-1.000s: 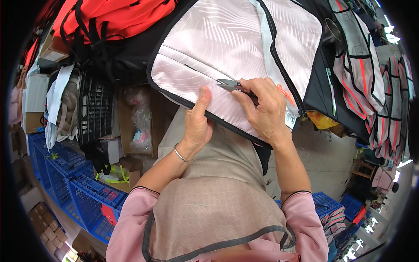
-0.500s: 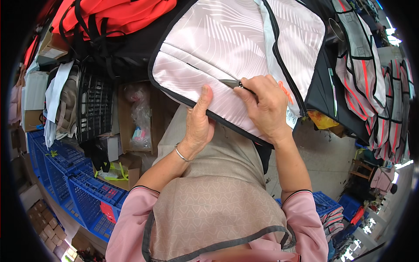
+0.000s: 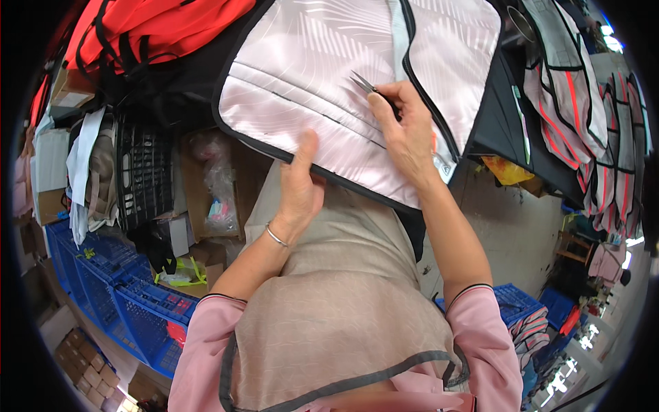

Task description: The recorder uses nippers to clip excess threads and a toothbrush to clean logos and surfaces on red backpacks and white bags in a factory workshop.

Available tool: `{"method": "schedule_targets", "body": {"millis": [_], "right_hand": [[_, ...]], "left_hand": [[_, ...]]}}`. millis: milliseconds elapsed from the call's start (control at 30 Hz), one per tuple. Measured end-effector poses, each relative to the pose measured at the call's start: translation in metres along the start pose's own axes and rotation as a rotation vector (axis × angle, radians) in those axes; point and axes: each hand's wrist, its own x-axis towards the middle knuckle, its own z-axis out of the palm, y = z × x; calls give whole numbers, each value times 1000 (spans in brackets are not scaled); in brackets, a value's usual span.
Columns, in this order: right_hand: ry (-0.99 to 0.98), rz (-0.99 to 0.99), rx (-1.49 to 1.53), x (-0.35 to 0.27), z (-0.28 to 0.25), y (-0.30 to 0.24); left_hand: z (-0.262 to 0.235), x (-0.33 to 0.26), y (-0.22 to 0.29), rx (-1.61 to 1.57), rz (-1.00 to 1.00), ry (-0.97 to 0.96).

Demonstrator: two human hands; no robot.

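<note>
A pale pink fabric panel with white line patterns and black edge binding lies tilted in front of me, reaching over my lap. My left hand grips its near edge, thumb on top and fingers underneath. Thread snips with pointed metal blades and dark handles are held in my right hand, above the panel. Their tips point up and left, beyond a long seam or pocket edge across the panel. A black zipper runs down its right part. An orange bit shows beside my right wrist.
Red fabric with black straps is heaped at upper left. Below it stand a black basket and blue plastic crates. Grey-and-pink bound pieces hang at right, beside a toothbrush-like thin item on the dark surface.
My right hand has lifted the snips up and left, away from the seam line where the blades were. The panel has shifted slightly left, with my left hand still on its edge.
</note>
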Motion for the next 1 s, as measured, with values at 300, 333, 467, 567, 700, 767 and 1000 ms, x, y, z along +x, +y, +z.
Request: {"method": "schedule_targets", "body": {"millis": [300,333,467,567,700,767,1000], "right_hand": [[15,51,156,3,8,23],[-4,66,224,3,8,21],[34,104,386,-11,-12,-6],[33,20,-24,-41,-38,-28],[42,-315,-544,-62,-44,-32],[60,-388,-649,-64,-43,-29],[62,-468,-739,-57,-40,-25]], "left_hand": [[15,-5,-21,419,3,60],[13,-4,-21,419,4,56],[16,-5,-15,166,-39,16],[22,-7,-9,99,-43,3],[21,-7,-8,63,-76,-22],[25,-8,-6,63,-82,-24],[27,-8,-5,43,-95,-2]]}}
